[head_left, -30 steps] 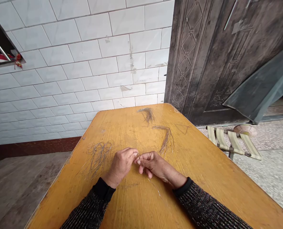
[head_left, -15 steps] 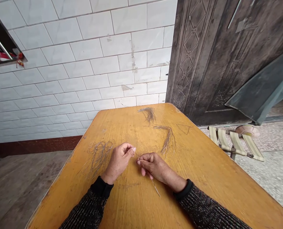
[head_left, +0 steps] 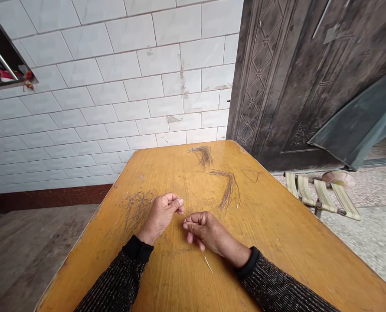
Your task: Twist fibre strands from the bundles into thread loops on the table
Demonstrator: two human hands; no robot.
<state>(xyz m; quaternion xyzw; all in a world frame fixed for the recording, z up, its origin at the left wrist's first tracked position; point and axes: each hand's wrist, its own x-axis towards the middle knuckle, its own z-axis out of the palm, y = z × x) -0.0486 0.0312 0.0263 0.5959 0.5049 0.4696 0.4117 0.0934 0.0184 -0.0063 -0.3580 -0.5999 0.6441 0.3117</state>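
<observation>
Between my two hands runs a thin metal wire (head_left: 207,263), its free end sticking out below my right hand. My left hand (head_left: 163,213) pinches the wire's upper end between thumb and forefinger. Just to the right and lower, my right hand (head_left: 209,232) is closed on the same wire, thumb against forefinger. Left of my left hand lies a heap of looped wires (head_left: 135,208), partly hidden by that hand. Beyond my right hand rests a bundle of bent wires (head_left: 229,190). Another bent bundle (head_left: 204,155) is near the table's far end.
The wooden table (head_left: 167,277) reaches up to a white tiled wall (head_left: 124,91). A single bent wire (head_left: 251,175) lies near its right edge. To the right stand a striped-strap folding stool (head_left: 323,195) and a dark carved door (head_left: 287,86).
Both hands have shifted slightly, the right one a little left and down. The wire's free end has moved left and down with it. The wire bundles lie as before.
</observation>
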